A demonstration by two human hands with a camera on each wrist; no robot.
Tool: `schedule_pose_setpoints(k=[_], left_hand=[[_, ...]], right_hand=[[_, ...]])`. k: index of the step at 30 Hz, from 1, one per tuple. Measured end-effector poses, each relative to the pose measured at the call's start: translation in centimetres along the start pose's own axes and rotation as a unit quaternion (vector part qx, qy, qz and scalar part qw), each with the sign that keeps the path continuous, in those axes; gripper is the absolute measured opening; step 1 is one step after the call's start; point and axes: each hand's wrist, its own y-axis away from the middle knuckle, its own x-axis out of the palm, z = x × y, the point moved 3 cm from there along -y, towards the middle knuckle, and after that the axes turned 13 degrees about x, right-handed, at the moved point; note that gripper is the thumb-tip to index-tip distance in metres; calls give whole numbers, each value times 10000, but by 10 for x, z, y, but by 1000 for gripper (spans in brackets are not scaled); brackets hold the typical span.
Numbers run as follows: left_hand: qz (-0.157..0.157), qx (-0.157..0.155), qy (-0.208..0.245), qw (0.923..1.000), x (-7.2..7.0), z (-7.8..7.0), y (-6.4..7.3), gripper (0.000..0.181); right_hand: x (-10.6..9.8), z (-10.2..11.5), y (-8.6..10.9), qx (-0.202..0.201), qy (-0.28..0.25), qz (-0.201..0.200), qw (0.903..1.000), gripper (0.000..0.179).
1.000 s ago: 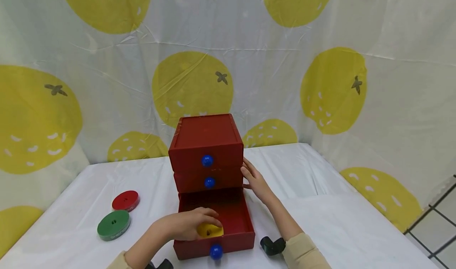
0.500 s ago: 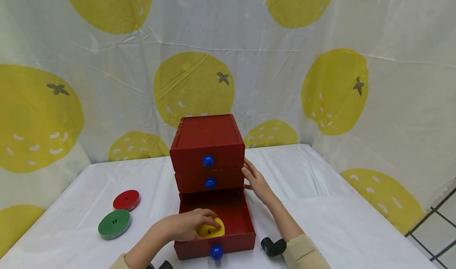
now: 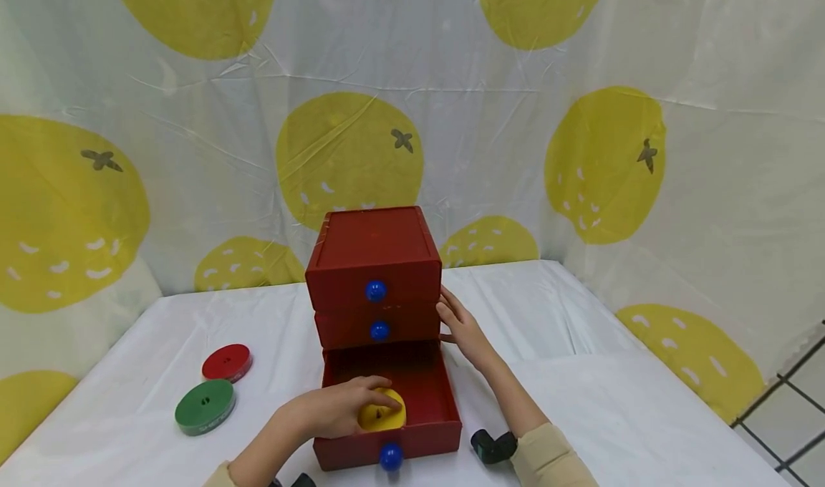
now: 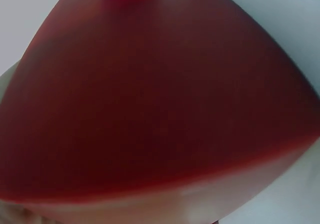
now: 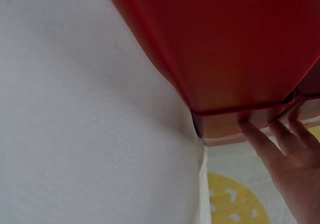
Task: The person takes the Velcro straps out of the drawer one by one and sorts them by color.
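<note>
In the head view a small red chest of drawers [image 3: 374,238] with blue knobs stands on a white cloth, its bottom drawer [image 3: 425,394] pulled out. My left hand [image 3: 338,407] reaches over that drawer's left front corner, fingers bent over a round yellow disc [image 3: 384,415] inside it; the thumb is hidden. My right hand [image 3: 465,331] rests against the chest's right side. In the right wrist view, the outstretched fingers [image 5: 262,144] touch the red wall. The left wrist view is mostly filled by the drawer's outer face [image 4: 150,94], blurred.
A red disc [image 3: 227,362] and a green disc [image 3: 205,407] lie on the cloth left of the chest, edges close together. A black elbow-shaped piece [image 3: 493,446] is by the right forearm. Behind hangs a lemon-patterned curtain [image 3: 490,150].
The yellow disc has shifted slightly under my left fingers and shows more of its round face. My right hand and the chest have stayed in place.
</note>
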Motion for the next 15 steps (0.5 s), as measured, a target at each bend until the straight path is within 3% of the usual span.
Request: schedule_pose_setpoints(k=[15], left_hand=[[-51,-72,11,10000,3,1,0,51]], right_hand=[[0,2,1,-32,39,-30,10000,50]])
